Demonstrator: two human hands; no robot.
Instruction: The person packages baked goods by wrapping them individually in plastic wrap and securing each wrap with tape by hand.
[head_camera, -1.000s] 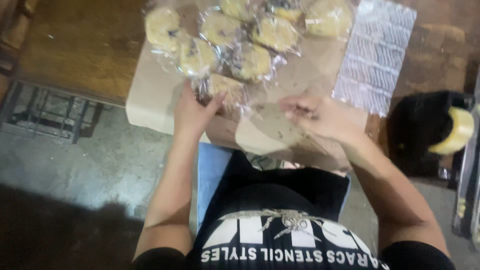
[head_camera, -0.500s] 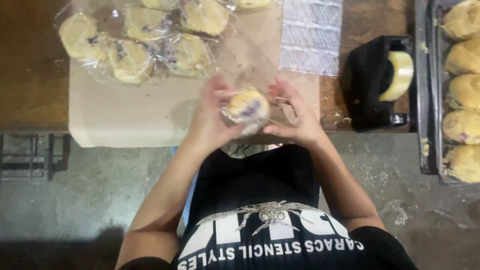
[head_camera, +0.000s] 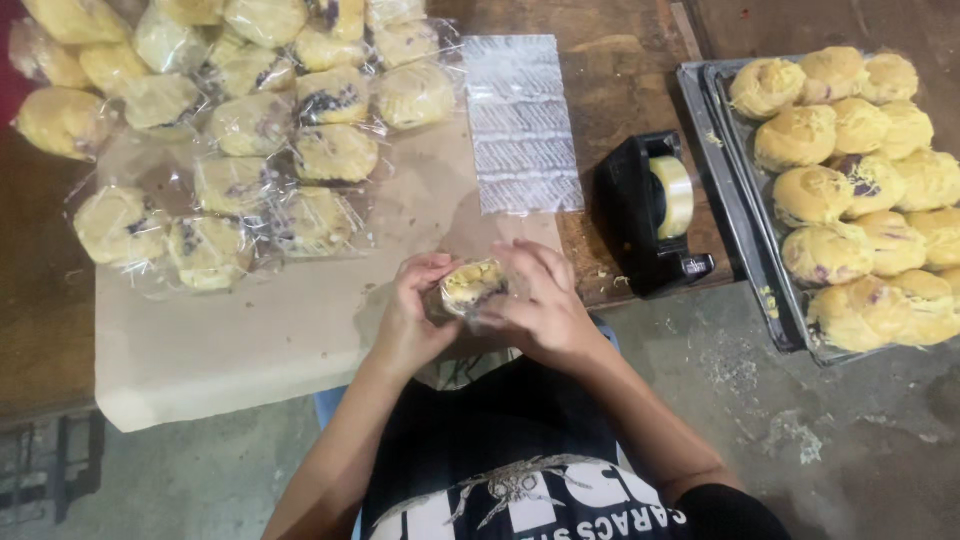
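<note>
This looks like a small bakery's packing corner, more workshop than home kitchen. A worn wooden bench (head_camera: 620, 90) covered with brown paper (head_camera: 250, 340) carries a heap of buns in clear bags (head_camera: 250, 130), a stack of empty clear bags (head_camera: 520, 125) and a black tape dispenser (head_camera: 650, 215). Beside it a metal tray (head_camera: 740, 220) holds rows of unwrapped yellow buns (head_camera: 860, 180), above a stained concrete floor (head_camera: 800, 420).
</note>
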